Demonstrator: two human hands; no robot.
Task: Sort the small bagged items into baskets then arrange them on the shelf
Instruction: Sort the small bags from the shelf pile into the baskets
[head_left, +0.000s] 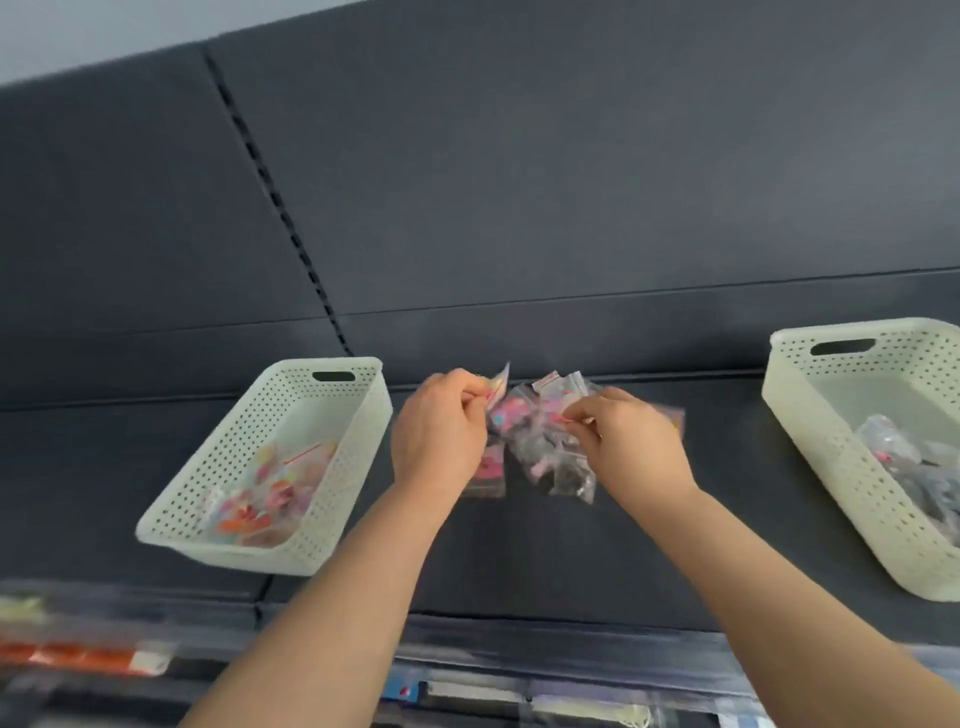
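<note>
Several small clear bags (540, 441) with pink and colourful contents hang in a bunch above the middle of the dark shelf (519, 561). My left hand (439, 428) pinches the bags at their left top corner. My right hand (631, 441) pinches the red-striped top of a bag on the bunch's right side. A cream perforated basket (358, 415) stands on the shelf to the left, holding several bags of bright orange and pink items. A second cream basket (810, 415) stands at the right, holding several clear bags with greyish contents.
A dark back panel (519, 182) with a slotted upright rises behind the shelf. Below the shelf's front edge a lower level shows blurred packaged goods (83, 654) at the left and along the bottom.
</note>
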